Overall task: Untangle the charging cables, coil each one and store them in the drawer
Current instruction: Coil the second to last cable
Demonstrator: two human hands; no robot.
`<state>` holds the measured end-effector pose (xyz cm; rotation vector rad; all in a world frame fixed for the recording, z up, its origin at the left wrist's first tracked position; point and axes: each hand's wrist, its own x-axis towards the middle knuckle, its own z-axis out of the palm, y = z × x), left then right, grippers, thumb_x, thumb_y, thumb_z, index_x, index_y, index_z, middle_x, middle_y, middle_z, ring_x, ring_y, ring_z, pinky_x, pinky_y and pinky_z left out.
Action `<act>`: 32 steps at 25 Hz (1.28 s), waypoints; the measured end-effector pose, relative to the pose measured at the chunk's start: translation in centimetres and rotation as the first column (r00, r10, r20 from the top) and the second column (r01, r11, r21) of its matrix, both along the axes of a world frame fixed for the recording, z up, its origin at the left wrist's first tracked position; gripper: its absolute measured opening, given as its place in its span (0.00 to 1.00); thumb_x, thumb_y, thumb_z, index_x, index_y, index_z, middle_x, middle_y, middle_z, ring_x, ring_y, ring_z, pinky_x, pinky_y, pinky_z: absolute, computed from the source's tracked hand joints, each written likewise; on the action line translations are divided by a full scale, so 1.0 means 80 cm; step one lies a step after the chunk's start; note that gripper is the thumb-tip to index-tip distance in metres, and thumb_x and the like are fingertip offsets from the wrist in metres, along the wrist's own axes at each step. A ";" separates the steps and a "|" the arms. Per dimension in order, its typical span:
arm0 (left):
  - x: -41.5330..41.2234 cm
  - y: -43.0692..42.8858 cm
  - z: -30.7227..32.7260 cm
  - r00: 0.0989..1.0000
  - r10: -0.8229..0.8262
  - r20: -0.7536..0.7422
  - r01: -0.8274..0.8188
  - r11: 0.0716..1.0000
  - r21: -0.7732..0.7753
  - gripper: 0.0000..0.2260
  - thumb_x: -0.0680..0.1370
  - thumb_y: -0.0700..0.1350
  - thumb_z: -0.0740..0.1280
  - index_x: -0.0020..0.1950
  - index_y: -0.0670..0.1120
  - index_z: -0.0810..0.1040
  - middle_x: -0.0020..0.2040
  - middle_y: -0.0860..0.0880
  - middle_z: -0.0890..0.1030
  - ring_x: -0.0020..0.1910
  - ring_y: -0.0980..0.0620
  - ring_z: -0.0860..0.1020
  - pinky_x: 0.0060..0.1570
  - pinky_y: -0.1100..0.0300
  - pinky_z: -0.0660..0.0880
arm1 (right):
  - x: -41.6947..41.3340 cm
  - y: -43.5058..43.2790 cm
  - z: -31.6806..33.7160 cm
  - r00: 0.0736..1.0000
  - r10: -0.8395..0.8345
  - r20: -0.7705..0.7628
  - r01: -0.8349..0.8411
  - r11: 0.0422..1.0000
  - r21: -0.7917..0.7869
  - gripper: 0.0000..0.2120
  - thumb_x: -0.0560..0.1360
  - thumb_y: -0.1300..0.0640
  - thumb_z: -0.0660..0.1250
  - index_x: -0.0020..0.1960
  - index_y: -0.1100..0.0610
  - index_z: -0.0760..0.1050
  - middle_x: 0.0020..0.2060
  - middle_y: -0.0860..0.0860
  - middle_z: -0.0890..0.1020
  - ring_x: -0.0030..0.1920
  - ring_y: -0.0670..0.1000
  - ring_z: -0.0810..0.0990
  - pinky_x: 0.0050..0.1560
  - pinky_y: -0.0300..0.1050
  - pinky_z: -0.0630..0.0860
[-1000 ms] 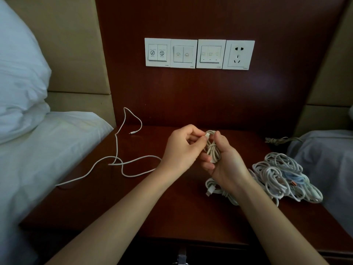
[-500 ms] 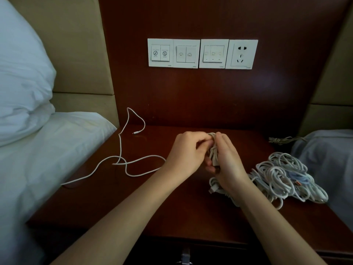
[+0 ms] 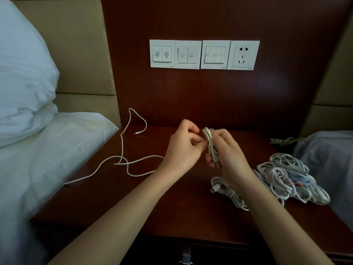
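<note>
Head view: right hand [image 3: 230, 153] grips coiled cable [image 3: 207, 135], lower coil hidden; left hand [image 3: 181, 148] pinches its wrap.

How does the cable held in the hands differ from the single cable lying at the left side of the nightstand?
The held cable is folded into a tight bundle, one turn wrapped round its middle; the single cable sprawls in loose curves. The held cable is up in the right hand; the single cable lies flat on the nightstand. Both are thin and pale.
</note>
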<state>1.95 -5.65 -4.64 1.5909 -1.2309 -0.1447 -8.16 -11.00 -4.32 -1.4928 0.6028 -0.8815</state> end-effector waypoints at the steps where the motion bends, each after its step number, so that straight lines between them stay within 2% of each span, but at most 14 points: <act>1: -0.001 0.003 0.000 0.981 0.056 0.188 -0.055 0.998 -0.009 0.14 0.74 0.41 0.71 0.54 0.52 0.70 0.39 0.56 0.79 0.42 0.61 0.77 0.41 0.71 0.69 | 0.000 0.000 -0.001 1.000 0.010 -0.027 -0.010 1.000 -0.011 0.08 0.81 0.56 0.56 0.47 0.58 0.71 0.29 0.52 0.74 0.26 0.47 0.71 0.25 0.39 0.66; 3: 0.002 0.005 -0.001 0.824 0.199 0.530 -0.149 0.979 -0.136 0.21 0.72 0.40 0.72 0.63 0.50 0.73 0.45 0.53 0.78 0.47 0.55 0.73 0.45 0.66 0.67 | -0.001 0.001 -0.002 0.999 0.025 -0.045 -0.025 1.000 0.000 0.07 0.81 0.56 0.57 0.48 0.57 0.71 0.30 0.53 0.74 0.27 0.48 0.71 0.27 0.40 0.67; 4: 0.005 0.005 -0.002 0.786 0.222 0.577 -0.143 0.973 -0.180 0.21 0.70 0.40 0.73 0.62 0.48 0.76 0.48 0.50 0.77 0.50 0.53 0.72 0.46 0.64 0.68 | -0.002 0.001 -0.003 0.999 0.031 -0.040 -0.031 0.999 0.013 0.07 0.81 0.56 0.57 0.48 0.57 0.71 0.30 0.52 0.74 0.27 0.48 0.71 0.27 0.40 0.67; 6: 0.011 0.003 0.000 0.851 0.152 0.502 -0.073 0.982 -0.174 0.15 0.70 0.39 0.73 0.55 0.45 0.79 0.52 0.50 0.76 0.52 0.54 0.72 0.49 0.62 0.70 | -0.004 0.000 -0.002 0.998 0.048 -0.042 -0.047 0.999 0.025 0.07 0.81 0.55 0.57 0.49 0.56 0.71 0.29 0.52 0.74 0.27 0.48 0.71 0.27 0.40 0.67; 8: 0.015 0.001 0.001 0.914 0.059 0.402 -0.005 0.991 -0.135 0.11 0.70 0.38 0.73 0.51 0.45 0.80 0.49 0.53 0.78 0.50 0.55 0.76 0.49 0.59 0.76 | -0.004 0.001 -0.003 0.997 0.067 -0.047 -0.065 0.997 0.046 0.05 0.81 0.55 0.58 0.51 0.54 0.71 0.30 0.51 0.74 0.27 0.48 0.71 0.26 0.40 0.67; 10: 0.014 -0.001 0.000 0.954 0.024 0.299 0.019 0.990 -0.142 0.09 0.70 0.36 0.72 0.49 0.44 0.80 0.46 0.54 0.79 0.46 0.56 0.78 0.46 0.60 0.77 | -0.003 0.002 -0.003 0.996 0.083 -0.014 -0.082 0.993 0.087 0.04 0.81 0.55 0.58 0.55 0.51 0.67 0.29 0.50 0.74 0.26 0.47 0.72 0.25 0.39 0.67; 12: 0.012 0.000 0.000 0.967 0.006 0.254 0.032 0.989 -0.146 0.09 0.72 0.35 0.71 0.50 0.44 0.79 0.48 0.53 0.79 0.48 0.57 0.79 0.47 0.63 0.77 | -0.004 0.001 -0.002 0.993 0.112 0.022 -0.114 0.988 0.108 0.04 0.81 0.56 0.58 0.55 0.52 0.66 0.30 0.50 0.74 0.26 0.46 0.71 0.24 0.38 0.67; 14: 0.014 0.002 -0.002 0.964 -0.004 0.264 0.041 0.990 -0.136 0.08 0.72 0.36 0.71 0.50 0.43 0.77 0.47 0.53 0.80 0.48 0.57 0.79 0.47 0.62 0.78 | -0.006 -0.001 -0.001 0.987 0.158 0.034 -0.161 0.979 0.123 0.03 0.80 0.57 0.58 0.53 0.55 0.69 0.32 0.51 0.74 0.25 0.46 0.70 0.23 0.37 0.66; 17: 0.021 0.006 -0.001 0.957 -0.010 0.291 0.048 0.991 -0.126 0.07 0.71 0.37 0.73 0.44 0.44 0.76 0.37 0.56 0.78 0.39 0.58 0.79 0.41 0.61 0.77 | -0.008 -0.003 -0.002 0.976 0.210 0.051 -0.216 0.961 0.172 0.06 0.80 0.57 0.58 0.52 0.57 0.72 0.35 0.52 0.77 0.24 0.45 0.70 0.21 0.35 0.65; 19: 0.022 0.008 -0.001 0.939 -0.003 0.343 0.043 0.993 -0.110 0.08 0.71 0.39 0.73 0.42 0.45 0.75 0.35 0.57 0.77 0.36 0.58 0.79 0.38 0.59 0.77 | -0.007 -0.004 -0.004 0.975 0.220 0.033 -0.222 0.957 0.185 0.06 0.80 0.57 0.59 0.52 0.58 0.74 0.36 0.52 0.78 0.24 0.44 0.70 0.21 0.35 0.65; 23: 0.017 0.009 -0.002 0.897 0.029 0.441 0.036 0.990 -0.139 0.08 0.71 0.41 0.73 0.43 0.44 0.74 0.38 0.52 0.78 0.37 0.54 0.77 0.37 0.54 0.76 | -0.011 -0.010 0.000 0.983 0.179 -0.036 -0.172 0.974 0.151 0.07 0.78 0.57 0.61 0.50 0.57 0.77 0.33 0.49 0.79 0.27 0.43 0.73 0.24 0.35 0.68; 26: 0.012 0.007 -0.004 0.906 -0.001 0.423 0.063 0.989 -0.132 0.09 0.71 0.41 0.73 0.43 0.44 0.74 0.40 0.51 0.78 0.39 0.54 0.78 0.39 0.54 0.77 | -0.015 -0.014 0.002 0.985 0.159 -0.065 -0.150 0.981 0.122 0.07 0.78 0.59 0.62 0.46 0.57 0.78 0.32 0.48 0.78 0.29 0.42 0.74 0.28 0.34 0.69; 30: 0.010 0.004 -0.007 0.932 -0.051 0.359 0.086 0.993 -0.082 0.09 0.72 0.41 0.72 0.44 0.47 0.71 0.41 0.52 0.77 0.41 0.55 0.77 0.41 0.56 0.76 | -0.013 -0.014 -0.002 0.997 0.075 -0.019 -0.070 0.980 0.186 0.08 0.78 0.61 0.60 0.45 0.57 0.79 0.37 0.52 0.80 0.38 0.49 0.76 0.40 0.41 0.71; 32: 0.010 0.004 -0.008 0.928 -0.079 0.364 0.105 0.993 -0.051 0.09 0.74 0.42 0.70 0.44 0.47 0.70 0.40 0.52 0.76 0.40 0.55 0.76 0.40 0.56 0.75 | -0.012 -0.011 -0.003 1.000 0.009 -0.019 -0.004 0.972 0.236 0.09 0.79 0.60 0.60 0.44 0.57 0.78 0.34 0.51 0.79 0.33 0.46 0.77 0.36 0.39 0.72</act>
